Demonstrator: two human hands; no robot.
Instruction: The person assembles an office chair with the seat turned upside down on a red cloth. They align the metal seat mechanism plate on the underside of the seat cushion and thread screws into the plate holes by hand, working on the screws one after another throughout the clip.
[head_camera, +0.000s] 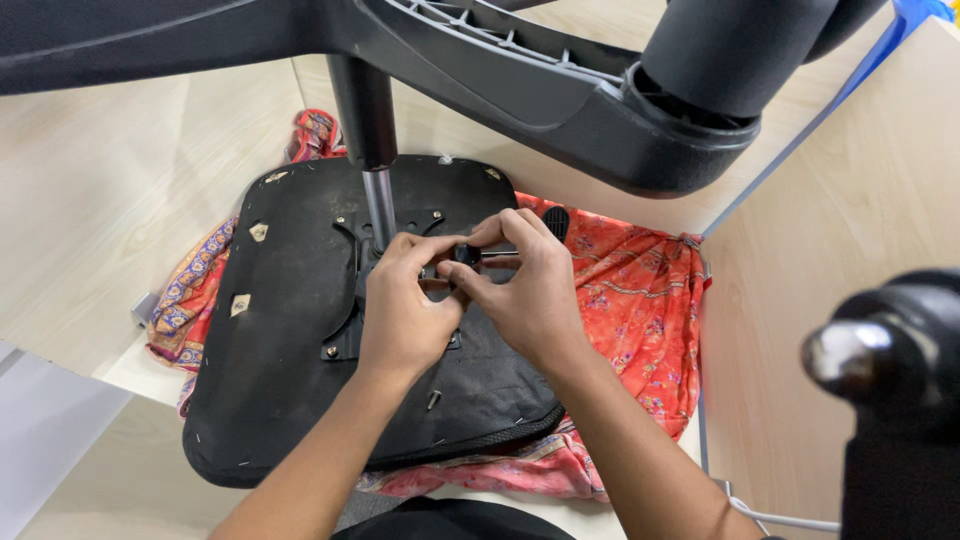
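Observation:
An upturned black chair seat (290, 330) lies on a patterned red cloth (640, 300). A metal gas-lift column (378, 205) rises from the black mechanism plate at its middle. Both my hands meet at that plate. My left hand (405, 305) pinches at the mechanism by the column's foot. My right hand (530, 290) grips a small black knob (466, 253) on a thin metal lever rod (500, 254) that sticks out to the right. A loose screw (433, 400) rests on the seat near my left wrist.
The chair's black star base (560, 100) and a caster (735, 50) loom overhead at the top. A second caster with a shiny stem (880, 360) fills the right edge. Light wooden panels (100, 200) surround the seat on the left and right.

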